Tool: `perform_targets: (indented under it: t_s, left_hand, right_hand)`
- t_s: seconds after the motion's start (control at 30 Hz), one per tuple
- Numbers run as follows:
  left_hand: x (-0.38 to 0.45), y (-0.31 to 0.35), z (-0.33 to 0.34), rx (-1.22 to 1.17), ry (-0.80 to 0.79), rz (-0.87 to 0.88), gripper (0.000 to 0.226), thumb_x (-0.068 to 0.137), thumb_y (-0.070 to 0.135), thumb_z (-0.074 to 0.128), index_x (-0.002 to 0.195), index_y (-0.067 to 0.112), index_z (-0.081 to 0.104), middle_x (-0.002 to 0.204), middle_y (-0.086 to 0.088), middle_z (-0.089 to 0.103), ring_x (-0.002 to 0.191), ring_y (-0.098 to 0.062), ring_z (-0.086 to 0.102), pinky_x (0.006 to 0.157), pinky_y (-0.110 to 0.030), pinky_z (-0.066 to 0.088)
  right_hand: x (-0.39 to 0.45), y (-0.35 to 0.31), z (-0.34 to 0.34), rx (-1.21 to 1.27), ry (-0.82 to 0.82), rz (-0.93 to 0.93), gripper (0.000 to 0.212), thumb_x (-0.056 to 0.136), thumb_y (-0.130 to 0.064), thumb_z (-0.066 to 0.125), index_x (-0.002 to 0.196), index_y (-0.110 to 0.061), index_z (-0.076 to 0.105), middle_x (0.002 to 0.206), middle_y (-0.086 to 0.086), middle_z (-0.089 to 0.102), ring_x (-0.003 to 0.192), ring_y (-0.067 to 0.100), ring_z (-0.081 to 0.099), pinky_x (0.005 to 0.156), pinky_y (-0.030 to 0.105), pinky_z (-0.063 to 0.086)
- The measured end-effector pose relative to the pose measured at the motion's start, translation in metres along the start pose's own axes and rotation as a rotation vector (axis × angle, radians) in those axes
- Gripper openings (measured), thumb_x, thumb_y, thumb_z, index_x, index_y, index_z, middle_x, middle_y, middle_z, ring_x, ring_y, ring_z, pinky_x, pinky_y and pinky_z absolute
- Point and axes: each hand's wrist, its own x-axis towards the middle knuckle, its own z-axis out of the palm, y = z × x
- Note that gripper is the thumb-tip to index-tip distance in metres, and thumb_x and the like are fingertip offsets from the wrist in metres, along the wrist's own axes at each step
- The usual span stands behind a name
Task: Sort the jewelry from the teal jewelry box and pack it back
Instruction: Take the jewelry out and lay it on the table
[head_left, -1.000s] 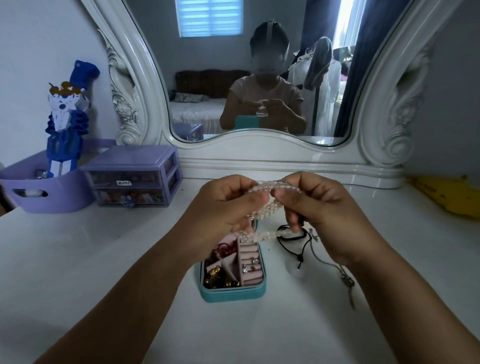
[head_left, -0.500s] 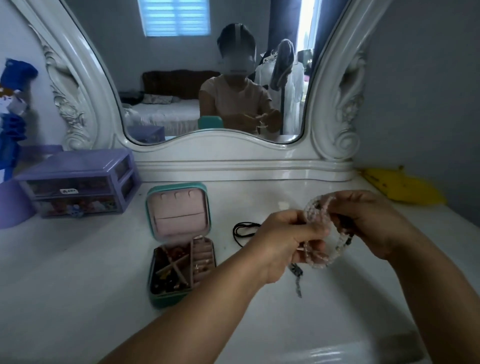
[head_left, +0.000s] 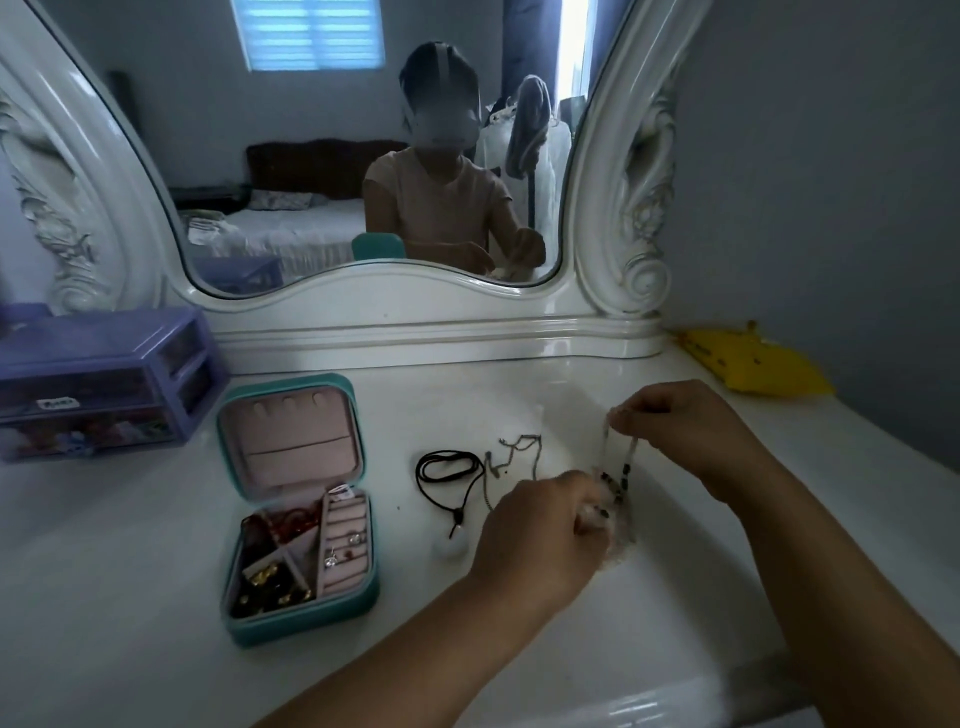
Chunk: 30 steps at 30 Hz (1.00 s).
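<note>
White tabletop (head_left: 156, 545) fills the lower frame, backed by a carved white mirror (head_left: 363, 156) across the top. Purple drawers (head_left: 98, 382) are set at left edge; a yellow item (head_left: 753, 364) is seen at right, against the wall. Teal box (head_left: 298, 509) is placed left of centre, lid open and leaned back, pink lining shown; rings, gold and red pieces are sorted in its compartments. Left hand (head_left: 540, 540) is curled at centre, fingers closed on the lower end of a bead strand (head_left: 621, 475); the exact pinch is hidden. Right hand (head_left: 675, 426) is held right of centre, fingertips pinching the strand's upper end, strand hung between both hands just above the tabletop. Black cord (head_left: 447, 473) with a pale pendant is laid between box and hands; a thin chain (head_left: 514, 457) is laid beside it.
</note>
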Motion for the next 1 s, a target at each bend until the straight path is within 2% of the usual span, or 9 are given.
perform_targets:
  t_s: [0.07,0.13,0.27,0.43,0.6,0.7,0.8,0.9,1.0]
  left_hand:
    - [-0.003,0.001,0.000,0.000,-0.043,0.005,0.014,0.078,0.032,0.066,0.090,0.025,0.067,0.084,0.006,0.073,0.077,-0.007,0.066,0.075,-0.028,0.054]
    - [-0.005,-0.001,-0.001,0.020,-0.046,0.011,0.018,0.077,0.039,0.066,0.088,0.026,0.069,0.084,0.010,0.073,0.077,-0.004,0.065,0.075,-0.024,0.052]
    - [-0.005,-0.003,-0.003,0.039,-0.031,0.034,0.021,0.079,0.043,0.065,0.089,0.025,0.071,0.087,0.010,0.074,0.078,-0.003,0.066,0.071,-0.016,0.048]
    - [-0.008,-0.009,-0.003,0.100,-0.011,0.130,0.012,0.078,0.034,0.064,0.087,0.027,0.068,0.084,0.008,0.072,0.082,-0.004,0.062,0.060,-0.001,0.033]
    - [-0.007,-0.017,0.001,0.085,0.015,0.172,0.016,0.074,0.024,0.059,0.087,0.029,0.065,0.077,0.008,0.069,0.076,-0.004,0.058,0.059,-0.003,0.032]
    - [-0.005,-0.019,0.002,0.071,0.008,0.181,0.021,0.074,0.028,0.059,0.095,0.033,0.060,0.076,0.007,0.064,0.070,-0.005,0.053,0.062,-0.011,0.038]
    - [-0.003,-0.020,0.003,0.049,0.035,0.198,0.023,0.073,0.037,0.058,0.095,0.033,0.060,0.075,0.007,0.065,0.067,-0.001,0.051,0.065,-0.015,0.042]
    - [-0.001,-0.021,0.003,0.042,0.064,0.231,0.021,0.070,0.042,0.056,0.083,0.028,0.066,0.071,0.009,0.065,0.067,0.003,0.050,0.061,-0.006,0.036]
    - [0.001,-0.025,0.006,0.095,0.082,0.270,0.018,0.069,0.042,0.059,0.076,0.028,0.069,0.074,0.011,0.066,0.073,-0.005,0.055,0.068,-0.021,0.046]
  right_hand:
    - [0.007,-0.001,0.002,0.023,0.036,-0.006,0.010,0.079,-0.018,0.070,0.073,-0.009,0.072,0.068,0.003,0.066,0.058,0.012,0.056,0.051,0.021,0.042]
    - [0.014,-0.003,0.004,0.104,0.063,0.001,0.011,0.081,-0.018,0.068,0.073,-0.010,0.070,0.063,0.004,0.062,0.044,0.009,0.051,0.041,0.018,0.038]
    - [0.035,-0.007,0.010,0.295,0.113,0.004,0.010,0.082,-0.012,0.065,0.073,-0.008,0.068,0.063,0.010,0.062,0.046,0.013,0.058,0.046,0.022,0.049]
    - [0.061,-0.003,0.024,0.408,0.066,0.051,0.013,0.085,-0.007,0.060,0.073,-0.009,0.064,0.067,0.010,0.062,0.044,0.012,0.058,0.045,0.020,0.047]
    - [0.078,0.012,0.035,0.241,0.039,-0.135,0.031,0.081,0.008,0.053,0.072,-0.018,0.066,0.079,0.002,0.065,0.079,0.018,0.060,0.074,0.029,0.049]
    - [0.079,0.020,0.038,0.137,-0.024,-0.236,0.020,0.080,0.004,0.062,0.089,-0.012,0.069,0.101,0.006,0.068,0.094,0.013,0.060,0.077,0.011,0.044]
    - [0.082,0.031,0.039,-0.007,-0.089,-0.300,0.030,0.077,0.003,0.066,0.105,-0.008,0.067,0.121,0.003,0.060,0.115,0.010,0.051,0.085,-0.007,0.029]
    - [0.084,0.044,0.038,-0.136,-0.197,-0.284,0.051,0.079,0.009,0.058,0.122,-0.018,0.058,0.137,-0.007,0.043,0.126,0.009,0.041,0.094,0.006,0.030]
    - [0.082,0.054,0.039,-0.194,-0.239,-0.258,0.061,0.079,0.014,0.047,0.128,-0.022,0.051,0.147,-0.002,0.035,0.131,0.013,0.039,0.094,0.013,0.032]
